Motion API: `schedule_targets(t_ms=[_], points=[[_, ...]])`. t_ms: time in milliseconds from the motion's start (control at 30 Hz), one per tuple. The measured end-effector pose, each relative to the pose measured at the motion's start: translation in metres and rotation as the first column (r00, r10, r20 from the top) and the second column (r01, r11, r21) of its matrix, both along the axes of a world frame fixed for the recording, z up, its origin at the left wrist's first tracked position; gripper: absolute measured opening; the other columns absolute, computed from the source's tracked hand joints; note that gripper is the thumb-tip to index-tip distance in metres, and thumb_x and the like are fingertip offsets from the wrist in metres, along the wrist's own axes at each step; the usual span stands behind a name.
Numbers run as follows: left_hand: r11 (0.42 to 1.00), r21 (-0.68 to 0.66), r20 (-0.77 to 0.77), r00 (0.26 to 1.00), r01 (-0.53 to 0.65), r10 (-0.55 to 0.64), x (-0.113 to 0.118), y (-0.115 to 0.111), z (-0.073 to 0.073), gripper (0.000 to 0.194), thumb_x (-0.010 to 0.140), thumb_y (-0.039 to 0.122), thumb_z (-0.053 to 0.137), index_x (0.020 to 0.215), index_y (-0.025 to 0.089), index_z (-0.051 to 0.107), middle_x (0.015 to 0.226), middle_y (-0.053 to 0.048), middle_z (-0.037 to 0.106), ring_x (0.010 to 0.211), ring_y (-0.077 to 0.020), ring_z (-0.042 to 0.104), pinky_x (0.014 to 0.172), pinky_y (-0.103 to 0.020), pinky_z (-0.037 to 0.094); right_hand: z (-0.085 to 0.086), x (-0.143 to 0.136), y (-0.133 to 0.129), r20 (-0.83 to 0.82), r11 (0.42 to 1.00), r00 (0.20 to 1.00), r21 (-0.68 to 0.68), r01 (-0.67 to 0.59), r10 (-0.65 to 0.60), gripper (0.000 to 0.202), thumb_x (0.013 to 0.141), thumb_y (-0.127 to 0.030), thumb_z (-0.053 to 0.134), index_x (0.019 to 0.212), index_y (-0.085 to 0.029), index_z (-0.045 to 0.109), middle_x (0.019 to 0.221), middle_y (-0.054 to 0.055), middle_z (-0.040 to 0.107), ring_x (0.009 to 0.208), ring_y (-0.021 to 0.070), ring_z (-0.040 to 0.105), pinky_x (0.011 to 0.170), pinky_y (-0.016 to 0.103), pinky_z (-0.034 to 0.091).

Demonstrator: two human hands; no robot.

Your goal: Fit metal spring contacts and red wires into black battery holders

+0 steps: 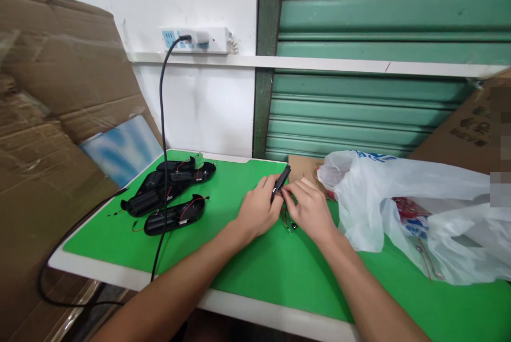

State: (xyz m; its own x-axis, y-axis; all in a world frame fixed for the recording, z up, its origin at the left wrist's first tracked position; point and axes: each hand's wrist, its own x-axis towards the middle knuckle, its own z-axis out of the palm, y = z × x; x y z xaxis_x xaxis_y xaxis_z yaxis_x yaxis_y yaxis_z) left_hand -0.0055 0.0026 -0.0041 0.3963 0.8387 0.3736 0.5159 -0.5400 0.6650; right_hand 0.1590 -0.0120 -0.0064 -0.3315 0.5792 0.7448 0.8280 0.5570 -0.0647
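My left hand (261, 206) is closed around a black plastic housing (282, 180), which it holds tilted above the green mat (239, 262). Against the housing's right side, my right hand (309, 206) has its fingertips pinched together. What lies between those fingertips is too small to make out. Thin wires (286, 219) with small ends hang below the two hands, close to the mat. To the left lie several similar black housings (175, 217) with red wires, some of them overlapping.
A black cable (162, 102) runs from the wall power strip (195, 40) down across the mat. White plastic bags (367, 198) holding red items lie on the right. Cardboard (59, 118) stands at the left, and a green shutter (359, 108) rises behind the table.
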Motion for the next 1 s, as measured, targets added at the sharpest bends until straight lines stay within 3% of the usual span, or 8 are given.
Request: schedule_targets(t_ms=[100, 300, 467, 567, 700, 833, 1000], points=[[1.000, -0.014, 0.031, 0.999, 0.008, -0.008, 0.001, 0.001, -0.001, 0.042, 0.098, 0.026, 0.039, 0.139, 0.023, 0.049, 0.131, -0.011, 0.062, 0.117, -0.0260, 0.062, 0.103, -0.040, 0.047, 0.000, 0.001, 0.001, -0.006, 1.000, 1.000, -0.002, 0.005, -0.005, 0.025, 0.101, -0.019, 0.050, 0.082, -0.015, 0.066, 0.077, 0.004, 0.062, 0.076, 0.0149, 0.051, 0.074, 0.029, 0.039], [0.989, -0.085, 0.321, 0.943, 0.120, -0.087, 0.007, 0.010, -0.008, 0.044, 0.097, 0.021, 0.040, 0.140, 0.015, 0.045, 0.134, -0.012, 0.062, 0.120, -0.0211, 0.059, 0.108, -0.035, 0.044, 0.001, 0.002, 0.003, -0.209, 0.994, 0.976, -0.106, 0.033, -0.055, 0.021, 0.099, -0.031, 0.059, 0.089, -0.017, 0.071, 0.084, 0.003, 0.067, 0.082, 0.0147, 0.057, 0.077, 0.028, 0.043], [0.965, -0.209, 0.435, 0.899, 0.155, -0.050, 0.007, 0.015, -0.007, 0.044, 0.094, 0.021, 0.043, 0.137, 0.016, 0.047, 0.119, -0.007, 0.067, 0.106, -0.0198, 0.063, 0.097, -0.033, 0.048, 0.007, -0.001, -0.002, -0.500, 0.954, 0.866, -0.266, -0.135, -0.017, 0.034, 0.103, -0.038, 0.048, 0.094, -0.017, 0.072, 0.093, 0.005, 0.069, 0.085, 0.0133, 0.063, 0.077, 0.025, 0.048], [0.956, -0.220, 0.471, 0.880, 0.193, -0.069, 0.007, 0.017, -0.007, 0.043, 0.092, 0.020, 0.043, 0.135, 0.016, 0.049, 0.118, -0.007, 0.066, 0.108, -0.0195, 0.062, 0.098, -0.032, 0.048, 0.006, -0.002, -0.003, -0.580, 0.935, 0.814, -0.301, -0.187, -0.024, 0.026, 0.098, -0.036, 0.054, 0.097, -0.016, 0.072, 0.093, 0.004, 0.069, 0.078, 0.0111, 0.063, 0.070, 0.022, 0.049], [0.968, -0.175, 0.445, 0.892, 0.180, -0.086, 0.007, 0.016, -0.009, 0.043, 0.093, 0.020, 0.043, 0.136, 0.016, 0.048, 0.122, -0.007, 0.066, 0.110, -0.0196, 0.062, 0.101, -0.033, 0.047, 0.001, -0.002, 0.000, -0.494, 0.966, 0.869, -0.237, -0.104, -0.028, 0.016, 0.091, -0.030, 0.064, 0.096, -0.017, 0.072, 0.084, 0.001, 0.067, 0.070, 0.0093, 0.059, 0.068, 0.021, 0.047], [0.981, -0.134, 0.389, 0.918, 0.140, -0.077, 0.006, 0.014, -0.009, 0.043, 0.095, 0.020, 0.042, 0.138, 0.015, 0.046, 0.116, -0.008, 0.068, 0.108, -0.0200, 0.063, 0.098, -0.033, 0.048, -0.002, -0.001, 0.002, -0.335, 0.991, 0.942, -0.134, -0.011, -0.034, 0.015, 0.095, -0.026, 0.060, 0.091, -0.017, 0.072, 0.081, 0.001, 0.066, 0.075, 0.0105, 0.060, 0.071, 0.023, 0.044], [0.990, -0.086, 0.327, 0.942, 0.110, -0.076, 0.005, 0.013, -0.009, 0.043, 0.096, 0.020, 0.042, 0.139, 0.015, 0.046, 0.126, -0.011, 0.065, 0.112, -0.0213, 0.062, 0.102, -0.036, 0.046, -0.004, -0.001, 0.001, -0.191, 0.995, 0.978, -0.081, 0.063, -0.078, 0.016, 0.098, -0.024, 0.057, 0.092, -0.017, 0.070, 0.085, 0.002, 0.067, 0.082, 0.0126, 0.060, 0.077, 0.024, 0.043]])
